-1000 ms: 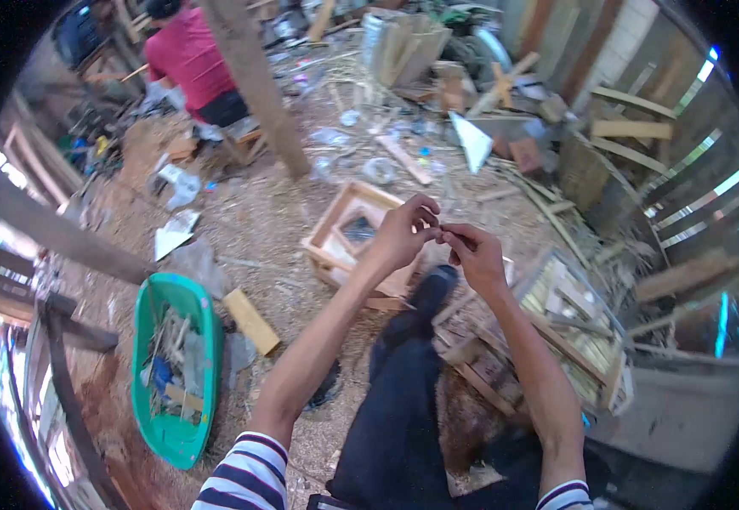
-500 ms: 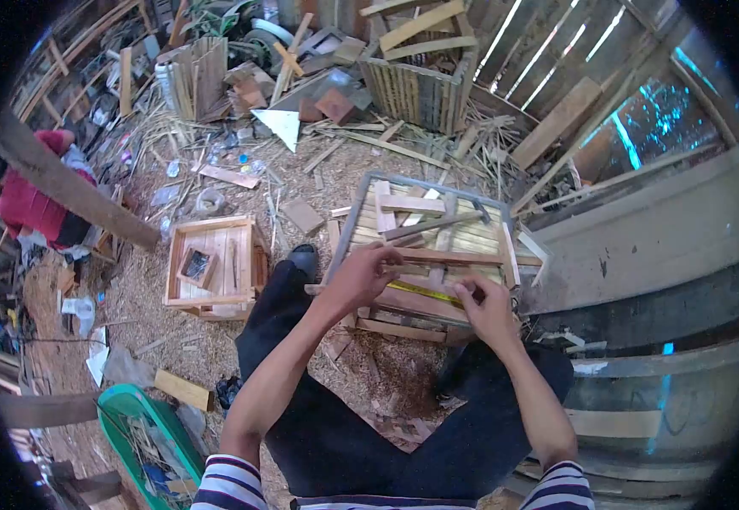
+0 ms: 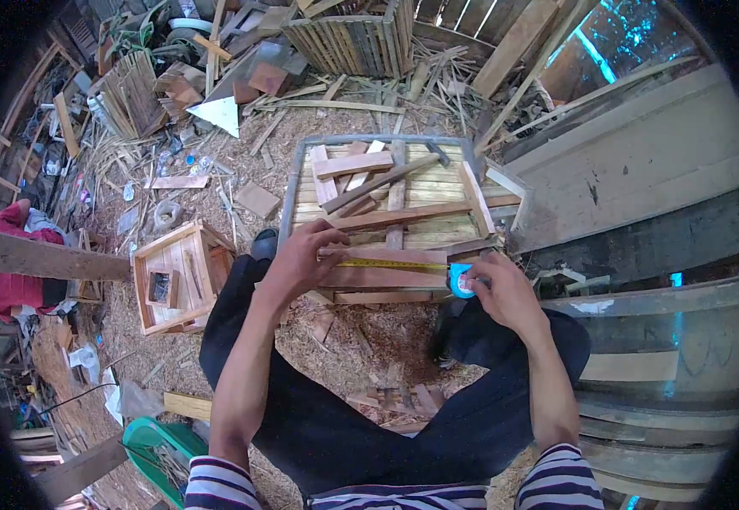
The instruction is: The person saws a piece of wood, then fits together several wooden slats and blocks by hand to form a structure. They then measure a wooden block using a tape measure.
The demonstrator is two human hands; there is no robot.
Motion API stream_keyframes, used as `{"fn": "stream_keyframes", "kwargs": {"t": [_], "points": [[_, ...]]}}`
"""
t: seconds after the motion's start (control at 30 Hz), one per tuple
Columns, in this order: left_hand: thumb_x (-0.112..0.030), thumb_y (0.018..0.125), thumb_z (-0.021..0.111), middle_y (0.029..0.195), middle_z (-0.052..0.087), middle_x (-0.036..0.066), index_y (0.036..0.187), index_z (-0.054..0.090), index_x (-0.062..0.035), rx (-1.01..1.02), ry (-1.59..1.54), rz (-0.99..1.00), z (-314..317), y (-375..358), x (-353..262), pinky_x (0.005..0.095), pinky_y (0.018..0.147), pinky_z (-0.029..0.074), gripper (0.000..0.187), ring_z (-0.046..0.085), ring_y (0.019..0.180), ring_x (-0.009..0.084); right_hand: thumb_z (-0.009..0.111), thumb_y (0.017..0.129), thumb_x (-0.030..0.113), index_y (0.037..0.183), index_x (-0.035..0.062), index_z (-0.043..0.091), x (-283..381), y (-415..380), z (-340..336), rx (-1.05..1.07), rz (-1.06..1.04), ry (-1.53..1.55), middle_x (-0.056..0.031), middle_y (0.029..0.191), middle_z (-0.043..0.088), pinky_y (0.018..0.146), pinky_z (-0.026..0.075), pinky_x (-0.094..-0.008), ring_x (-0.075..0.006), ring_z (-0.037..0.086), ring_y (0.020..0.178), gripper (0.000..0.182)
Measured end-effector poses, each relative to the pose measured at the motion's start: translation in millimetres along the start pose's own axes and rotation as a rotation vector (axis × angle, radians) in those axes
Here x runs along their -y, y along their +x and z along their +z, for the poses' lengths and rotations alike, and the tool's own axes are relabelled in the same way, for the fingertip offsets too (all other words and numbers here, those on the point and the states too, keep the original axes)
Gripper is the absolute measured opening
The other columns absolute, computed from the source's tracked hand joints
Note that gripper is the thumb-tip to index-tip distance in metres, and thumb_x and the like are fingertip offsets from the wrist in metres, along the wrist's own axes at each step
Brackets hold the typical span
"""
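A yellow measuring blade (image 3: 378, 263) is drawn out along a wooden strip (image 3: 403, 279) at the near side of a slatted work surface. My right hand (image 3: 505, 293) grips the blue tape measure (image 3: 461, 280) at the strip's right end, its case partly covered by my fingers. At the other end my left hand (image 3: 306, 255) is closed with bent fingers at the tip of the blade and the strip's left end. The exact fingertip contact there is hidden. Beyond my hands, a long wooden piece (image 3: 408, 217) lies across the slats.
Several wood offcuts (image 3: 352, 166) and a hammer (image 3: 437, 153) lie on the slatted surface (image 3: 310, 208). To the left stands a wooden box frame (image 3: 170, 316). A green container (image 3: 136, 433) is at lower left. Another person (image 3: 17, 280) sits at far left. Boards (image 3: 642, 136) line the right side.
My hands are farther apart, and more of the yellow blade shows between them. The blue tape case is now visible in my right hand. The camera view has shifted and turned slightly.
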State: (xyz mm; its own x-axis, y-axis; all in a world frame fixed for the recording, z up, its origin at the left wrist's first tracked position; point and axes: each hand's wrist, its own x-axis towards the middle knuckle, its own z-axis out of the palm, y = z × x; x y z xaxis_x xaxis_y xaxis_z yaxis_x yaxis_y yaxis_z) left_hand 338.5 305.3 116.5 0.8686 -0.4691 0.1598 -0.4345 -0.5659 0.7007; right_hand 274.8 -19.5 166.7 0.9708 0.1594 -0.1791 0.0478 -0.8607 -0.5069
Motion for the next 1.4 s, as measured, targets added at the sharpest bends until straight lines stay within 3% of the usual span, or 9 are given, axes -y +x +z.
{"fn": "stream_keyframes", "kwargs": {"t": [0.43, 0.5, 0.53, 0.63, 0.7, 0.9, 1.0, 1.2, 1.4], "points": [[-0.007, 0.072, 0.073, 0.085, 0.059, 0.01, 0.094, 0.065, -0.0032, 0.224, -0.086, -0.236, -12, -1, 25, 0.0323, 0.07, 0.05, 0.023, 0.06, 0.075, 0.0214, 0.066, 0.068, 0.005, 0.076, 0.0038, 0.07, -15, -7, 51, 0.013, -0.096, -0.167, -0.0129, 0.13, 0.046, 0.09, 0.045, -0.0395, -0.0308, 0.044, 0.116, 0.009], [-0.007, 0.072, 0.073, 0.082, 0.059, 0.009, 0.091, 0.065, -0.0023, 0.204, -0.086, -0.204, -8, 0, 26, 0.0321, 0.07, 0.05, 0.021, 0.06, 0.075, 0.0203, 0.054, 0.084, 0.009, 0.121, -0.0007, 0.049, -17, -6, 54, -0.022, -0.11, -0.169, -0.0179, 0.122, 0.046, 0.085, 0.043, -0.0454, -0.0382, 0.052, 0.099, 0.039], [-0.007, 0.072, 0.073, 0.082, 0.059, 0.009, 0.091, 0.065, -0.0023, 0.199, -0.088, -0.204, -7, 0, 28, 0.0321, 0.07, 0.05, 0.021, 0.06, 0.075, 0.0203, 0.054, 0.084, 0.009, 0.121, -0.0007, 0.049, -16, -6, 53, -0.021, -0.114, -0.172, -0.0179, 0.122, 0.046, 0.085, 0.043, -0.0454, -0.0382, 0.052, 0.099, 0.039], [-0.006, 0.073, 0.072, 0.081, 0.059, 0.009, 0.088, 0.065, -0.0021, 0.186, -0.115, -0.22, -4, -1, 33, 0.0315, 0.07, 0.049, 0.018, 0.06, 0.074, 0.0196, 0.054, 0.083, 0.01, 0.118, -0.0013, 0.051, -7, -5, 45, -0.011, -0.187, -0.264, -0.0174, 0.122, 0.047, 0.082, 0.043, -0.0454, -0.0375, 0.052, 0.099, 0.037], [-0.004, 0.073, 0.072, 0.081, 0.06, 0.008, 0.088, 0.065, -0.0025, 0.181, -0.135, -0.239, -3, 0, 34, 0.0307, 0.07, 0.049, 0.017, 0.06, 0.074, 0.0192, 0.064, 0.071, 0.008, 0.074, 0.0044, 0.069, 2, -4, 34, 0.022, -0.233, -0.323, -0.0133, 0.13, 0.047, 0.086, 0.046, -0.0398, -0.0287, 0.046, 0.114, 0.007], [-0.002, 0.07, 0.074, 0.077, 0.064, 0.007, 0.085, 0.065, -0.0011, 0.14, -0.225, -0.361, -1, 1, 36, 0.0301, 0.07, 0.048, 0.017, 0.059, 0.073, 0.0157, 0.06, 0.078, 0.012, 0.102, -0.0017, 0.056, 0, 8, 24, -0.074, -0.252, -0.259, -0.0171, 0.117, 0.051, 0.083, 0.046, -0.0425, -0.0331, 0.051, 0.106, 0.028], [0.0, 0.07, 0.073, 0.076, 0.064, 0.006, 0.084, 0.066, -0.0001, 0.143, -0.222, -0.388, -3, 1, 30, 0.0295, 0.07, 0.048, 0.016, 0.059, 0.073, 0.0137, 0.057, 0.083, 0.018, 0.101, -0.0058, 0.05, 2, 20, 27, 0.119, -0.034, -0.28, -0.0204, 0.105, 0.051, 0.08, 0.047, -0.0454, -0.0367, 0.051, 0.104, 0.031], [-0.005, 0.07, 0.074, 0.077, 0.067, 0.006, 0.086, 0.066, -0.0022, 0.115, -0.24, -0.444, 1, 0, 37, 0.0302, 0.071, 0.048, 0.017, 0.061, 0.074, 0.0151, 0.068, 0.076, 0.012, 0.103, -0.0022, 0.043, -9, 16, 31, -0.166, -0.355, -0.244, -0.0201, 0.101, 0.048, 0.079, 0.045, -0.0461, -0.0389, 0.054, 0.094, 0.04], [-0.006, 0.071, 0.074, 0.076, 0.066, 0.007, 0.085, 0.067, -0.002, 0.094, -0.195, -0.41, 2, -2, 35, 0.0304, 0.07, 0.048, 0.016, 0.061, 0.072, 0.0153, 0.069, 0.074, 0.017, 0.103, -0.002, 0.043, -29, 27, 17, -0.001, -0.18, 0.006, -0.0231, 0.095, 0.055, 0.079, 0.045, -0.046, -0.0416, 0.055, 0.093, 0.043]]}}
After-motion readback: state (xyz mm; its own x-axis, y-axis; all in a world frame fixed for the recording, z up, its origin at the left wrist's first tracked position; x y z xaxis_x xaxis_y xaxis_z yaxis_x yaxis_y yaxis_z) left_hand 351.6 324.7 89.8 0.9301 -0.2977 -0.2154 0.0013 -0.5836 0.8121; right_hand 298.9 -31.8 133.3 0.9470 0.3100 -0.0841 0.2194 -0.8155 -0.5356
